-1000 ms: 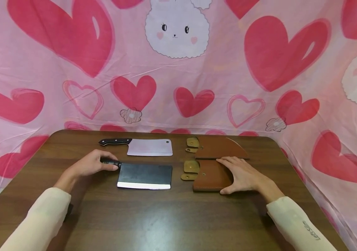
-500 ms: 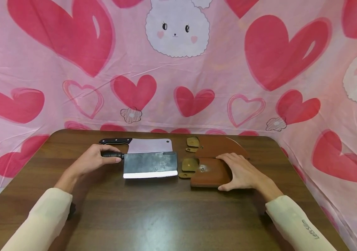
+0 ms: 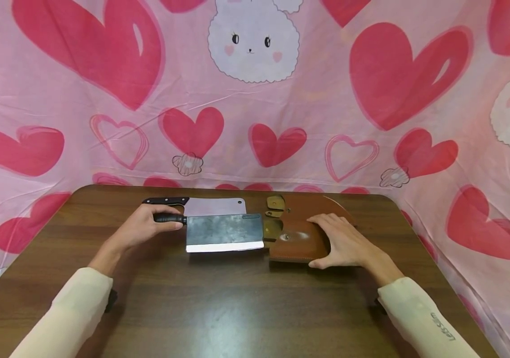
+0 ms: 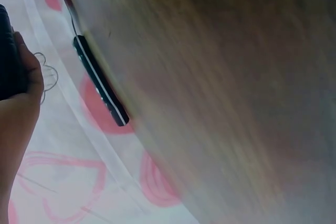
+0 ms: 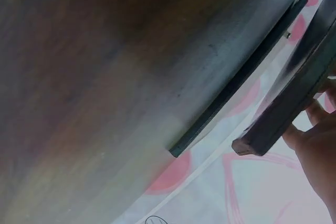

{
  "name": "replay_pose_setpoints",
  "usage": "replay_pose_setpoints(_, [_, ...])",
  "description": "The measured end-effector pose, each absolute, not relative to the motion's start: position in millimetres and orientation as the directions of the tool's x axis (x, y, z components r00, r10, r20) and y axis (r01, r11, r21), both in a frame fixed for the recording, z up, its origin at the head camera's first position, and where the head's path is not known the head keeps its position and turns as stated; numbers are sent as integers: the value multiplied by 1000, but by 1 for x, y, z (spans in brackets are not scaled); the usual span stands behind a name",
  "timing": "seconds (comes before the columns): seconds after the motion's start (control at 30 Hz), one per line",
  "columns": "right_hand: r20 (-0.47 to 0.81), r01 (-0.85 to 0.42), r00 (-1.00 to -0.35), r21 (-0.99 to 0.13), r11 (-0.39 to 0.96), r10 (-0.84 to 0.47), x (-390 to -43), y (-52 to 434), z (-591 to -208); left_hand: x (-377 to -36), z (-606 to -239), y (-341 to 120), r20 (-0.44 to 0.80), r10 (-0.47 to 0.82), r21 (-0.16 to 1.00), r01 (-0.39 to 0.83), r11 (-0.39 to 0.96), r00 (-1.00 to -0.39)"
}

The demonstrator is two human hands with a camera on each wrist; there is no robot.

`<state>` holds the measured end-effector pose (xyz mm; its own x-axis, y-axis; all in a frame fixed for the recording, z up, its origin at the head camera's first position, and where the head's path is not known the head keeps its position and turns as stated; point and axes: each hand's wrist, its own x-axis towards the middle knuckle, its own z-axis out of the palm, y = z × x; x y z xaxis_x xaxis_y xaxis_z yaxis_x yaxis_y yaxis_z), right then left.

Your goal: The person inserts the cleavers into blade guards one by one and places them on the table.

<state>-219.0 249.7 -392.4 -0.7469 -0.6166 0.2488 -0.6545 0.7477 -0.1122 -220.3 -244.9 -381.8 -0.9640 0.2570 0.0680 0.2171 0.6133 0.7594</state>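
Observation:
My left hand (image 3: 140, 226) grips the black handle of a dark-bladed cleaver (image 3: 224, 231), which is raised above the table with its bright edge toward me. In the left wrist view its handle (image 4: 10, 61) shows at the left border. On the right, my right hand (image 3: 344, 241) holds a brown leather knife sheath (image 3: 297, 241) between thumb and fingers, off the table. The cleaver's tip end is at the sheath's olive flap (image 3: 272, 229); whether they touch, I cannot tell. The right wrist view shows the held sheath (image 5: 294, 98) edge-on.
Behind lies a second cleaver (image 3: 214, 205) with a riveted black handle, partly covered by the held one. A second brown sheath (image 3: 313, 205) lies at the back right. The wooden table (image 3: 219, 308) ends at a pink heart-patterned cloth (image 3: 246, 104).
The cleaver has been lifted off the table and moved right and away from me. The sheath has risen too and shifted slightly left, closing the gap between them.

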Motion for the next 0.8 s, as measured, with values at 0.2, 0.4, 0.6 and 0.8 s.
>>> replay_pose_setpoints(0.2, [245,-648,-753,-115,753,-611,-218,246,-389,-223,-383,-240,93,275,743,250,621,-957])
replay_pose_setpoints(0.4, [263,-646,-752,-110,755,-605,-219,243,-387,-225,-382,-238,75,273,751,234,617,-959])
replay_pose_setpoints(0.6, [292,-647,-748,-120,753,-596,-219,242,-387,-224,-381,-236,66,277,747,232,624,-959])
replay_pose_setpoints(0.8, [330,-657,-731,-104,747,-597,-221,240,-387,-224,-380,-233,64,286,765,231,602,-956])
